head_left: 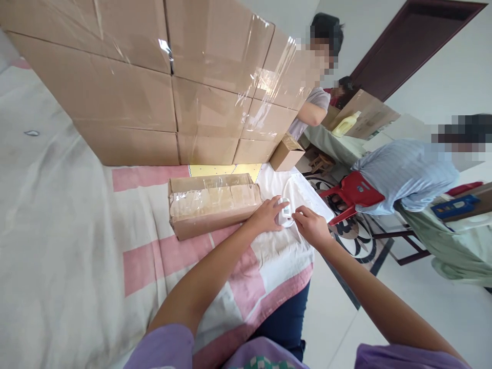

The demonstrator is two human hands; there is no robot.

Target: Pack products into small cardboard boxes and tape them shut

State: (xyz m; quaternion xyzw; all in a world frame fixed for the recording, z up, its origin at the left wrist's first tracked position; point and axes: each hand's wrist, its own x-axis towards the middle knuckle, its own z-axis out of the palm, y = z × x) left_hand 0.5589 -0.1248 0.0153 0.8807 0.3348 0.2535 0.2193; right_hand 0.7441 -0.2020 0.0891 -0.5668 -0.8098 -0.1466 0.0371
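Observation:
Near the front edge of the cloth-covered surface, my left hand [268, 213] curls its thumb and fingers round a small white rounded object [285, 213]. That object has a greenish patch on top; its exact kind does not show. My right hand [312, 225] is closed in a pinch at the object's right side, with its fingertips close against it. Whatever the pinch holds is too small to make out. Just left of my left hand lies a long cardboard box [215, 207] with clear tape over its top.
A tall stack of taped cardboard boxes [134, 97] stands behind. At its right end sits a small carton [287, 152]. Across the floor, a person in a striped shirt [407, 171] sits on a red chair [357, 192]; another person [313, 105] is beyond the stack.

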